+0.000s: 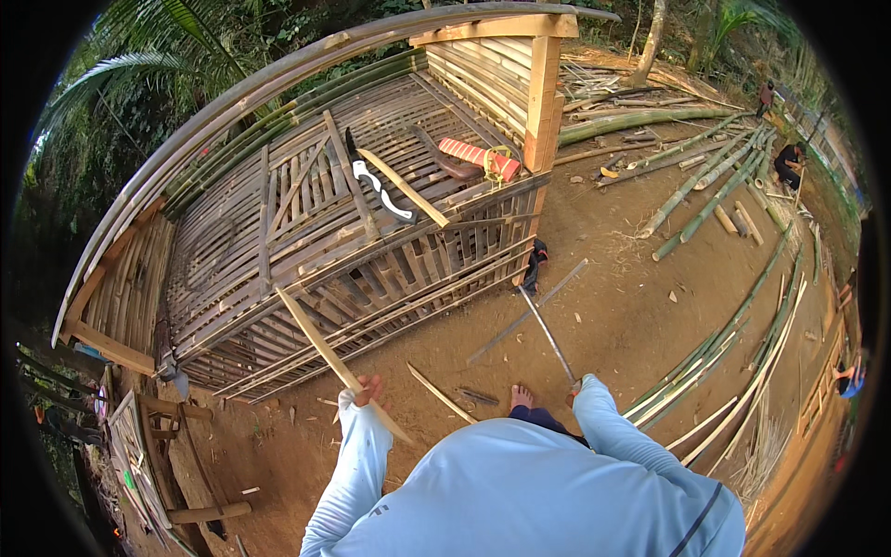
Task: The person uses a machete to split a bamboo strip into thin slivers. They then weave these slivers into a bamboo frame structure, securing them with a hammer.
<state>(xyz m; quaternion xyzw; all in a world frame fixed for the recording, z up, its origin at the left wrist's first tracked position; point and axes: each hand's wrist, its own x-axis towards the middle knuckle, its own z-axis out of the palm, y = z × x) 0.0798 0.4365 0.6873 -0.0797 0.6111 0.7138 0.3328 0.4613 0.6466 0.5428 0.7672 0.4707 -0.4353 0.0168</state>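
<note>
The left hand (373,390) grips a pale bamboo slat (320,349) partway along, its far end rising in front of the slatted bamboo platform (218,218), near the front edge. The right hand (576,384) is closed on a slender long-bladed tool (549,335) (the cuff and viewing angle hide most of those fingers), which points away toward the platform's near corner post (542,111). Between that edge and the long bamboo poles (715,181) at right, bare earth (617,302) leaves open room.
</note>
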